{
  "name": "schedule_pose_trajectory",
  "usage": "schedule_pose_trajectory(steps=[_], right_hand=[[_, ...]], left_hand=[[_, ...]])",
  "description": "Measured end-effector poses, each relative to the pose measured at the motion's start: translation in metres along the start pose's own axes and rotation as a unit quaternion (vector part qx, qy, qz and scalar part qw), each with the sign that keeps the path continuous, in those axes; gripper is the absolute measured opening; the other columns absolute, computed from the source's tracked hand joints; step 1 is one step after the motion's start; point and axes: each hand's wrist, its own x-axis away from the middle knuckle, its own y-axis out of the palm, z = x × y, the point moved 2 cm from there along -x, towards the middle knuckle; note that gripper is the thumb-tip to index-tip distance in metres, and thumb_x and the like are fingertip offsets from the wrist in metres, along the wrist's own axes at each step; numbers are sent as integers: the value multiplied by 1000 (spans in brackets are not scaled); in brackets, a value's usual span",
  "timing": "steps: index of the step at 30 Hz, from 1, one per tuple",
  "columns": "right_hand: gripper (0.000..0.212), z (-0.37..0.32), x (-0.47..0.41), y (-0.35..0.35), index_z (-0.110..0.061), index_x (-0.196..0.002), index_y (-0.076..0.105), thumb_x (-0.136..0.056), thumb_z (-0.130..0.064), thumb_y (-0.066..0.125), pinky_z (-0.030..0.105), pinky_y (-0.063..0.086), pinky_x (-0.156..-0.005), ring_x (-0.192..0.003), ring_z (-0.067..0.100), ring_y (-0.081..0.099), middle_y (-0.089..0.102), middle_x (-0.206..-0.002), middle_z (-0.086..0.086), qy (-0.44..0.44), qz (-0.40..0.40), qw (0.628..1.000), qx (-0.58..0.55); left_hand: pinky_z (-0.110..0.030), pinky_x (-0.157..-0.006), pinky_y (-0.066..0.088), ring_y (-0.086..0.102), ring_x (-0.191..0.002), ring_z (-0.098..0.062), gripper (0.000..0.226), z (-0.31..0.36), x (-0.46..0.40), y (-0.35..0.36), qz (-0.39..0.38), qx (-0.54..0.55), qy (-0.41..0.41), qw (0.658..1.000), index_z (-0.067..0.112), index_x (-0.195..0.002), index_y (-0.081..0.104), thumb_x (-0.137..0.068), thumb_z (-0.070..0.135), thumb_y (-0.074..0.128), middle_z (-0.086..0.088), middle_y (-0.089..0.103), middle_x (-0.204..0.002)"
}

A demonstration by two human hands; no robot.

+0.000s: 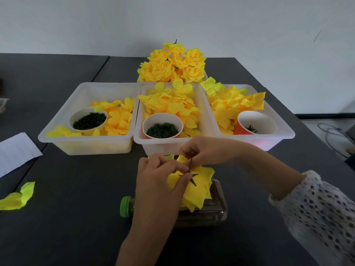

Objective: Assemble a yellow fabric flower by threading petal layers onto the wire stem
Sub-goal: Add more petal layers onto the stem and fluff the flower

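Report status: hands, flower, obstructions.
Left hand holds flower; right hand fingers pinch wire stem. Green calyx seated. Bottle underneath, not blocking.

Left hand (pixel 159 181) covers part of the flower (pixel 197 191), and the stem (pixel 191 162) vanishes between the right hand's (pixel 203 150) fingers (pixel 185 150). The bottle (pixel 217 212) is mostly buried under petals and wrist. Far left, a small container (pixel 2 104) is cut off by the edge, contents unreadable. Paper (pixel 15 152) print too faint to read.
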Motion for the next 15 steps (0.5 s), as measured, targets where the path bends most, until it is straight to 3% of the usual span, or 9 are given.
schedule_pose_trajectory(steps=[3, 6, 9, 11, 13, 15], right_hand=[[22, 3, -2, 3, -24, -67, 61, -88, -30, 66, 24, 35, -55, -54, 2, 42, 49, -58, -12, 12, 3, 1000, 2], [26, 3, -4, 5, -8, -78, 64, -88, -31, 67, 37, 35, -64, -66, 17, 43, 51, -71, 6, 19, 9, 1000, -18], [17, 5, -6, 7, -21, -72, 68, -89, -24, 67, 31, 41, -64, -67, 10, 50, 58, -71, 0, 26, 14, 998, -55], [23, 6, -8, 8, -27, -67, 67, -89, -20, 67, 25, 43, -62, -64, 3, 52, 59, -68, -7, 30, 13, 997, -72], [20, 8, -8, 8, -22, -70, 67, -89, -17, 65, 22, 41, -59, -61, 4, 50, 57, -67, -4, 39, 12, 995, -95], [17, 11, -7, 5, -6, -80, 65, -91, -19, 64, 22, 35, -57, -58, 8, 42, 50, -67, 3, 47, 32, 991, -122]], left_hand=[[-18, -74, 35, 38, -92, -7, 8, -1, -1, 0, 2, 3, -1, 1000, 36, -83, 70, -76, 38, 70, 17, 52, -89], [-16, -74, 33, 37, -92, -7, 10, 0, 0, 0, 1, 0, -3, 1000, 37, -84, 70, -75, 40, 66, 18, 52, -89], [-15, -73, 32, 37, -91, -5, 10, 1, 0, 1, 1, 1, -6, 1000, 37, -84, 69, -75, 41, 65, 18, 52, -89], [-14, -72, 31, 36, -91, -5, 9, 2, 0, 0, -1, -2, -7, 1000, 37, -83, 68, -75, 40, 65, 18, 51, -89], [-14, -71, 31, 36, -91, -5, 9, 2, 0, 0, -2, -3, -5, 1000, 36, -84, 69, -76, 38, 67, 18, 51, -89], [-14, -71, 32, 37, -91, -4, 8, 2, 1, -1, -2, -2, -5, 1000, 36, -84, 69, -77, 35, 70, 18, 51, -88]])
